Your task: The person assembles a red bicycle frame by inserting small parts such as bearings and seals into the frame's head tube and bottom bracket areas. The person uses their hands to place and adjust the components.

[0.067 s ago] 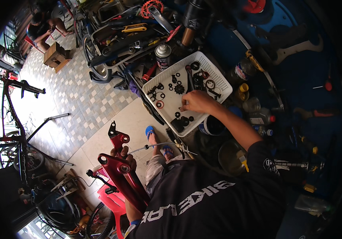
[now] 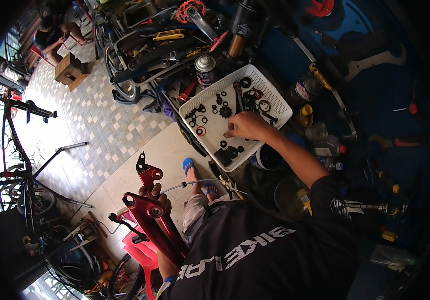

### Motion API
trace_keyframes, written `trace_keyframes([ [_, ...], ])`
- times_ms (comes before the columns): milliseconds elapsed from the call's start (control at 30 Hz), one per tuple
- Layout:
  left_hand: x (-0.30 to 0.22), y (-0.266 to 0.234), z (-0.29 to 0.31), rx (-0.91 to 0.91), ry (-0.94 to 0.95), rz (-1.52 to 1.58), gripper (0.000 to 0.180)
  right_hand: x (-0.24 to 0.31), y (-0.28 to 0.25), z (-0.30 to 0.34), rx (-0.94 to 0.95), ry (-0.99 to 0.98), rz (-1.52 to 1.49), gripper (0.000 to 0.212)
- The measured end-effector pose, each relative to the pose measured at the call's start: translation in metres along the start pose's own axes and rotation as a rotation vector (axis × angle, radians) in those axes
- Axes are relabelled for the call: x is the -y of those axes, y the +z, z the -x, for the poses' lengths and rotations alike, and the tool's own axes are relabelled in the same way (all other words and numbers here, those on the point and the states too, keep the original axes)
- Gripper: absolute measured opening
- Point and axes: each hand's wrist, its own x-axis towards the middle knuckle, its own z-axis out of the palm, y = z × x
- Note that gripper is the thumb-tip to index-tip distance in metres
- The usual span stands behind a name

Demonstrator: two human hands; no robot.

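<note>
My left hand (image 2: 160, 196) is wrapped round a red bicycle frame section (image 2: 150, 220), partly hidden behind its metal. A grey cable (image 2: 195, 182) runs from beside it to the right, and a black cable fitting (image 2: 139, 237) hangs at its lower side. Over a white perforated basket (image 2: 206, 95), my right hand (image 2: 247, 126) has its fingers drawn together, pointing down; whether a small part is between them is hidden. Around that hand in the basket lie a black toothed ring (image 2: 225, 112), several rings and seals, and black rubber-like pieces (image 2: 227, 154).
A spray can (image 2: 205, 70) stands beyond the basket, near piled bicycle parts and a red chainring (image 2: 191, 10). Bottles (image 2: 327, 147) and tools lie to the right. A red plastic chair (image 2: 147, 260) is at lower left. Far left, a person (image 2: 50, 37) sits by a wooden box (image 2: 71, 70).
My right hand has shifted very slightly to the left over the basket. The left hand and the red frame section stay in place.
</note>
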Motion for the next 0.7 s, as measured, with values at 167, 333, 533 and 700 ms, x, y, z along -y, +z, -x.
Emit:
trace_keyframes([
  [167,0.002,0.008,-0.007,-0.057,0.006,-0.049,0.031,-0.011,-0.017,-0.038,-0.258,0.088,-0.071,0.028],
  [333,0.003,0.009,-0.022,-0.017,0.001,-0.08,0.032,-0.025,-0.022,-0.082,-0.333,0.118,0.17,0.027],
  [533,0.002,0.011,-0.017,-0.046,0.056,-0.056,0.035,-0.037,-0.012,-0.086,-0.477,0.057,0.066,0.022],
  [700,0.003,0.01,-0.008,-0.058,0.089,-0.044,0.039,-0.007,-0.037,-0.038,-0.078,0.076,-1.498,0.024],
])
